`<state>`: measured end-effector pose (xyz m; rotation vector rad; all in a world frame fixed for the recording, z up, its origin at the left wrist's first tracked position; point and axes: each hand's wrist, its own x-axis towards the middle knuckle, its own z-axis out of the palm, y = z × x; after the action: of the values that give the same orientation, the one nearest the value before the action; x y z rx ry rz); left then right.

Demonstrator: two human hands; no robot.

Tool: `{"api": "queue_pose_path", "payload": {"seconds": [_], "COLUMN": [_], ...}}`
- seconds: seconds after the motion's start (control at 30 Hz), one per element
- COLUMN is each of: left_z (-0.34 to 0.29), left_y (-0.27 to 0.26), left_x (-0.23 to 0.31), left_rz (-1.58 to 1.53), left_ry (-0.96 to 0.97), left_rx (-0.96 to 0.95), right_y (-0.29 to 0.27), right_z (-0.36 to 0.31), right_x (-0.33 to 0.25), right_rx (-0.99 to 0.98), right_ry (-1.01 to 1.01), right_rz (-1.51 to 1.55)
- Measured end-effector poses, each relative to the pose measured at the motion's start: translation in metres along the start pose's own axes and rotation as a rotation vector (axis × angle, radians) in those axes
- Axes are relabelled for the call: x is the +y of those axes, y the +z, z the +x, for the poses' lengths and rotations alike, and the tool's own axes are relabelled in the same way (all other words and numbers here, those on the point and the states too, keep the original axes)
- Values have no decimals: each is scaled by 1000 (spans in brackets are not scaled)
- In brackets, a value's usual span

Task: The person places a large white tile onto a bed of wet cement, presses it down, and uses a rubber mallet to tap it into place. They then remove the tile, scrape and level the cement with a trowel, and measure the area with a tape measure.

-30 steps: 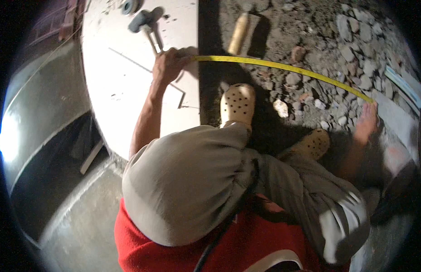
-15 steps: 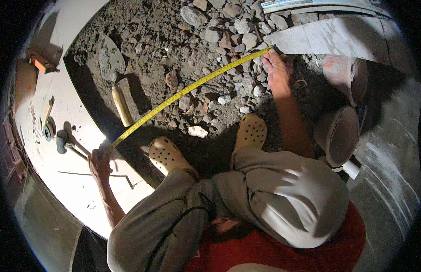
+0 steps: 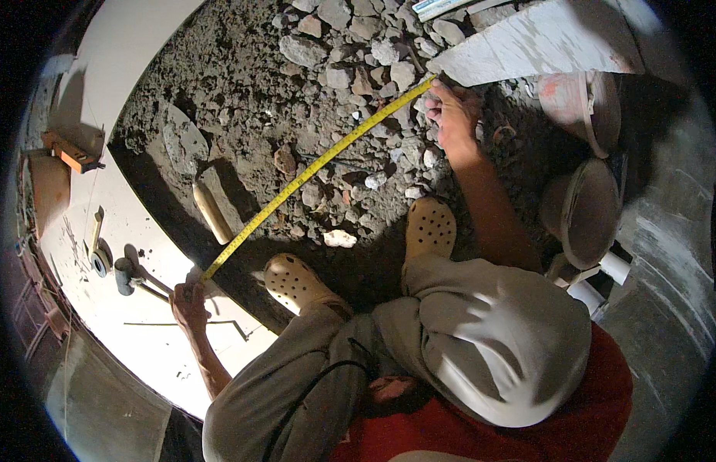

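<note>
A yellow tape measure (image 3: 311,171) stretches in a slight bow over rubble and damp, dark mortar. My left hand (image 3: 190,305) is closed around its lower end at the edge of a pale tile (image 3: 154,358); whether the case is inside that hand is hidden. Beside the corner of a whitish slab (image 3: 531,48), my right hand (image 3: 455,115) pinches the far end. A trowel (image 3: 185,140) with a wooden handle lies on the mortar, left of the tape. Close by my left hand, a mallet (image 3: 125,277) with a dark head rests on the tile.
An orange level (image 3: 71,152) sits at the tile's far left. Near the mallet lie a tape roll (image 3: 100,262) and a thin bent rod (image 3: 184,323). Two buckets, one upper (image 3: 604,115) and one lower (image 3: 589,215), lie tipped at right. My beige clogs (image 3: 431,227) stand on the mortar.
The view has shifted slightly, so most things sit a little differently in the picture. Both hands keep their hold on the stretched tape measure.
</note>
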<state>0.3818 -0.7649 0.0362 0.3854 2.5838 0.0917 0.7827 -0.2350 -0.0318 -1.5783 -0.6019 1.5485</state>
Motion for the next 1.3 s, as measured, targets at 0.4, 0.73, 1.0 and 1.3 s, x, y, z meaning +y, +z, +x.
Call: {"api": "queue_pose_path", "payload": {"seconds": [0.4,0.73,1.0,1.3], "left_z": [-3,-25,-64,-63], "left_y": [1,-32,-80,-72], "left_x": [-11,12,51,32], "left_rz": [226,-272,-125,-98], "left_ry": [321,123,198,237], "left_rx": [101,-283,-354,-436], "right_y": [8,-54,-7,64], "right_z": [-3,-7,-28,33], "right_x": [2,6,-50,-36], "right_rx": [-119,-84,-295,-484], "right_ry": [-18,-724,-1279,-817], "right_rz": [-98,-686,-1194,-1495]}}
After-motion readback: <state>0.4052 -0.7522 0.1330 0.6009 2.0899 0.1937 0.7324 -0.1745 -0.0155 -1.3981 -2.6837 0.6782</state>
